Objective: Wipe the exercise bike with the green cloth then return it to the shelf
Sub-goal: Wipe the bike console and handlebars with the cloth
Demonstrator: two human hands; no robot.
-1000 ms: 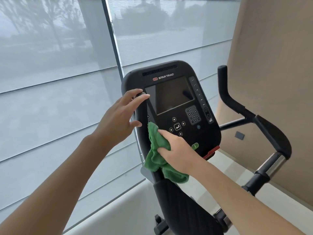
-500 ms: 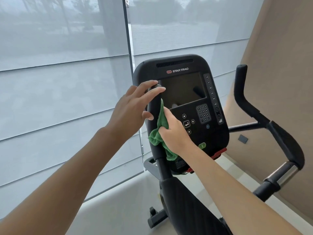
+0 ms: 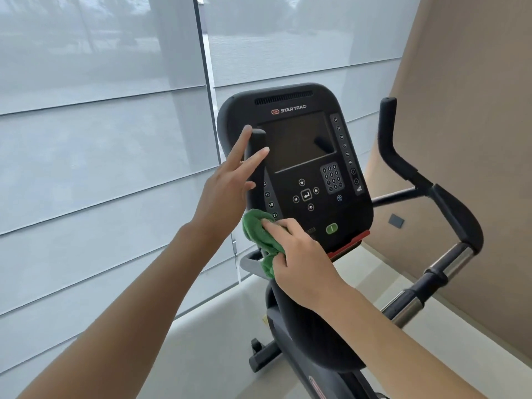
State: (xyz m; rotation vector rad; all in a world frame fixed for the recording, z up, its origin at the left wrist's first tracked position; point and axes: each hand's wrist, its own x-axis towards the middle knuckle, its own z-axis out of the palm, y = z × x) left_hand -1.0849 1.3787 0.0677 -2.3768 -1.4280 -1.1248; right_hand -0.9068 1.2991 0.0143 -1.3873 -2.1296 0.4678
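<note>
Right hand (image 3: 299, 263) clutches the bunched green cloth (image 3: 260, 234) against the handlebar (image 3: 254, 168); left hand (image 3: 227, 182) rests straight-fingered above

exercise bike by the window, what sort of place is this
Probably a gym or fitness room: a black Star Trac exercise bike console, its black and chrome handlebar, and sheer grey roller blinds over big windows.

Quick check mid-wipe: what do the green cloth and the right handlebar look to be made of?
Green cloth: soft, fuzzy fabric, likely microfibre or terry; it bunches in folds under the right hand. Right handlebar: matte black grip, probably rubber or foam, over shiny metal tube, seemingly chrome, judging by bright reflections.
</note>
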